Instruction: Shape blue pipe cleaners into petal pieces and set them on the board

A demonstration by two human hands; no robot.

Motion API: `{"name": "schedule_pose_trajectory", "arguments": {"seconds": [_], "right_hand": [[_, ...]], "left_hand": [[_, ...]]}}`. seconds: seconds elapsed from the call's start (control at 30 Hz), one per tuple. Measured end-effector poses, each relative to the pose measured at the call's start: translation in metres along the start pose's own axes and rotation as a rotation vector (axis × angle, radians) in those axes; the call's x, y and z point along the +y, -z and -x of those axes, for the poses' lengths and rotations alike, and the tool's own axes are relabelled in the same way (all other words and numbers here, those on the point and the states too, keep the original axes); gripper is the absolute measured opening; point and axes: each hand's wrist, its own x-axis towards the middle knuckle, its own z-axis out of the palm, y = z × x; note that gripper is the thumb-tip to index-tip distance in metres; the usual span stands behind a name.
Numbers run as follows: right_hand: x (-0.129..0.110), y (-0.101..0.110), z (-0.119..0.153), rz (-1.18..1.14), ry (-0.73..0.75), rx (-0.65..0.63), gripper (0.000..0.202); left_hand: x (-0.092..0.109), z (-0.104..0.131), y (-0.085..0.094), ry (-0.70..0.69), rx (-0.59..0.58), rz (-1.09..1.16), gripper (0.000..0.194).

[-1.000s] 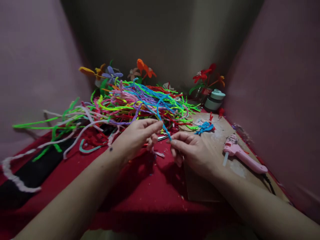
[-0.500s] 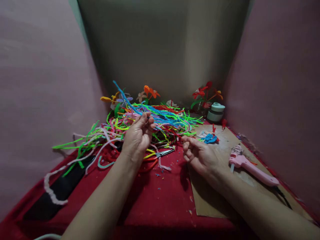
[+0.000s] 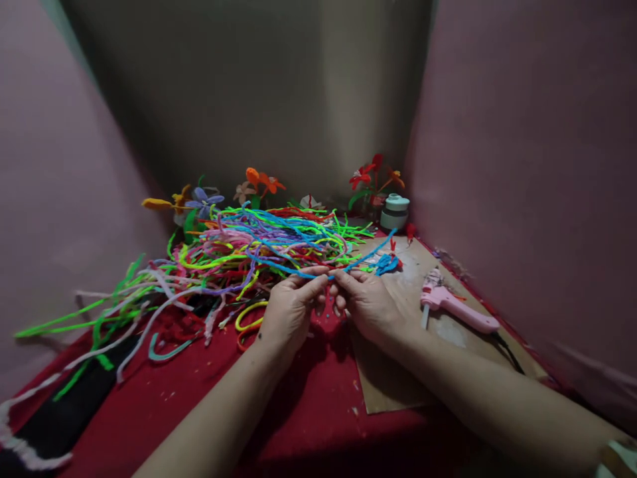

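Observation:
A blue pipe cleaner (image 3: 369, 256) is stretched between my two hands, its ends running out to the left and up to the right. My left hand (image 3: 293, 307) pinches it near the middle. Close beside, my right hand (image 3: 369, 302) pinches the same blue stem, fingertips almost touching those of the left. Behind them lies a big tangled heap of coloured pipe cleaners (image 3: 233, 242). Scissors with yellow and red handles (image 3: 249, 318) are partly hidden by my left hand. A small blue fuzzy piece (image 3: 387, 265) rests on the cardboard (image 3: 393, 382).
A pink glue gun (image 3: 460, 309) lies on the cardboard at right. Fuzzy flowers (image 3: 368, 176) and a pale green jar (image 3: 395, 212) stand at the back. A black strip (image 3: 74, 405) lies on the red cloth (image 3: 199, 405) at left.
My hands have come together; the blue pipe cleaner, held up by my left hand before, is now level between both. The view has turned to the right.

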Motion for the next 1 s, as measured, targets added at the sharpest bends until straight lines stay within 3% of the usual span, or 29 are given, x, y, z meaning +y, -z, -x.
{"name": "schedule_pose_trajectory", "arguments": {"seconds": [0.23,0.5,0.73,1.0], "right_hand": [[0.002,0.002,-0.002,0.181,-0.033,0.003,0.027],[-0.001,-0.002,0.003,0.363,-0.066,-0.079,0.030],[-0.002,0.000,0.003,0.397,-0.183,-0.216,0.022],[-0.002,0.002,0.002,0.604,-0.158,-0.233,0.021]], "left_hand": [[0.005,0.002,0.002,-0.107,0.011,-0.297,0.019],[0.008,-0.002,0.006,-0.164,0.033,-0.368,0.015],[0.009,0.005,0.002,-0.119,-0.051,-0.391,0.013],[0.012,0.004,0.003,-0.098,-0.123,-0.572,0.021]]}}
